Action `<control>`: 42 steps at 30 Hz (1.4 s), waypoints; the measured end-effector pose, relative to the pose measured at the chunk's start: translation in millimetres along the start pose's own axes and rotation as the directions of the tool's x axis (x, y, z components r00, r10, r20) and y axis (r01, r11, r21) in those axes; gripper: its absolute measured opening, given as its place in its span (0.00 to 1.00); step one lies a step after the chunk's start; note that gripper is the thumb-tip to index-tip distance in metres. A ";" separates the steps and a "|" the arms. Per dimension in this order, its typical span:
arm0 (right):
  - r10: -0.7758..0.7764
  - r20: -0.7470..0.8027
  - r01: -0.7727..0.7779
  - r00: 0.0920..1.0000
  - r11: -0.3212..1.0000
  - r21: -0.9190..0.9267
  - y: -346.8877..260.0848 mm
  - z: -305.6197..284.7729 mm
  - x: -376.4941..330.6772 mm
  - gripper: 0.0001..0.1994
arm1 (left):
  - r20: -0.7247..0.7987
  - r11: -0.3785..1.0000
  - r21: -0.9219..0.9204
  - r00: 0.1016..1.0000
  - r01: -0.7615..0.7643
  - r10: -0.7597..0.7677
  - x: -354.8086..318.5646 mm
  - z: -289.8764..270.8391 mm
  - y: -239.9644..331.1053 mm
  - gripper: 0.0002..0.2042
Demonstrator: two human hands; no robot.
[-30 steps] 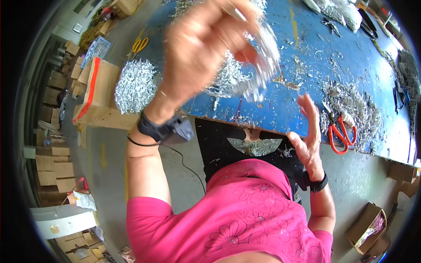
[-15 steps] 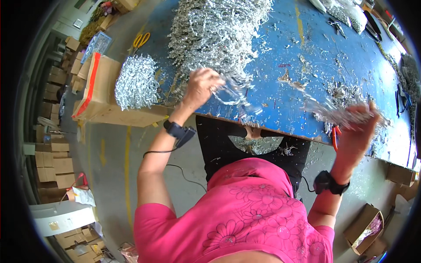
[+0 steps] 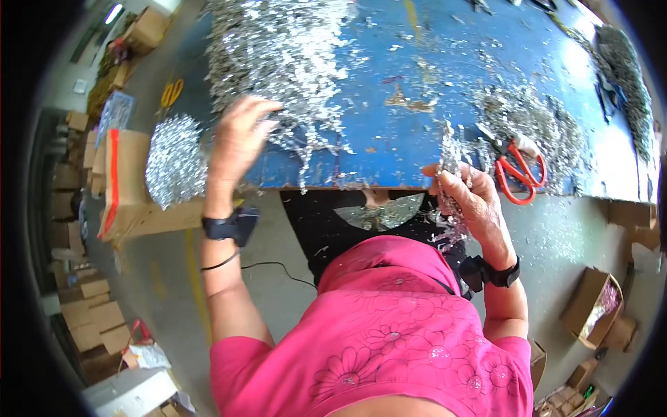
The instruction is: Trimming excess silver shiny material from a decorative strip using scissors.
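Observation:
A large heap of silver tinsel (image 3: 278, 62) lies on the blue table, its loose strands trailing toward the front edge. My left hand (image 3: 240, 139) hovers at the heap's left side, fingers apart and slightly bent, with nothing visible in them. At the table's front edge, my right hand (image 3: 476, 201) pinches a bunch of silver tinsel strands (image 3: 450, 156); the strands stick up past the fingers and hang below them. Just right of that hand are red-handled scissors (image 3: 517, 174), their blades partly covered by tinsel scraps.
Loose tinsel scraps (image 3: 549, 132) are piled at the right of the blue table (image 3: 389, 139). A smaller silver tinsel bundle (image 3: 177, 160) rests by a cardboard box (image 3: 132, 187) at left, with yellow-handled scissors (image 3: 171, 93) beyond. An open carton (image 3: 590, 306) stands on the floor at right.
My left hand has moved left and let go of the strands it was handling. My right hand has come inward to the front edge with its tinsel bunch. The view has shifted.

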State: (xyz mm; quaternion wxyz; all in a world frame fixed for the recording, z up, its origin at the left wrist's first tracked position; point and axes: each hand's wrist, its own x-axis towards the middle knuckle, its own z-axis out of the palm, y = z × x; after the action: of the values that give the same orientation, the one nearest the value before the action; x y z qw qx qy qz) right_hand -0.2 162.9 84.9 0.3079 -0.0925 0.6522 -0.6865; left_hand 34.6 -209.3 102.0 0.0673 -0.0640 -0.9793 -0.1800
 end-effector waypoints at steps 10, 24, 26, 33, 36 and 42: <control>-0.008 -0.011 0.008 1.000 0.999 0.032 19.7 -0.6 -2.0 0.15 | -0.188 0.944 -0.321 0.982 -0.073 0.012 16.8 81.8 8.2 0.18; 0.036 0.319 -0.005 0.947 0.995 -0.100 25.5 18.2 6.1 0.17 | 0.310 0.167 -0.939 0.950 0.302 0.024 1.7 82.7 114.9 0.12; 0.099 0.299 -0.069 0.949 0.992 -0.110 25.7 13.4 5.1 0.15 | 0.201 -0.031 -0.979 0.977 0.204 0.070 7.3 72.7 118.8 0.10; 0.040 0.275 -0.022 0.961 0.997 -0.069 37.3 12.1 5.8 0.15 | 0.150 0.450 -0.888 0.985 0.097 0.084 7.0 75.2 128.2 0.07; -0.037 0.172 0.036 0.984 0.999 0.004 37.1 8.0 2.4 0.17 | 0.030 0.415 -0.908 0.996 0.061 -0.080 10.0 63.2 133.5 0.06; 0.085 0.194 -0.054 0.977 0.986 -0.160 44.5 -17.9 -4.9 0.14 | -0.159 0.479 -0.876 0.973 -0.060 -0.170 9.8 48.2 121.9 0.06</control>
State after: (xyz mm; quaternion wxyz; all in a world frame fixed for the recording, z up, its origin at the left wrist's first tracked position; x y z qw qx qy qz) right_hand 7.6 182.3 41.5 0.3878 -0.1616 0.6718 -0.6101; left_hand 38.0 -77.8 100.8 0.1294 -0.0371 -0.7375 -0.6618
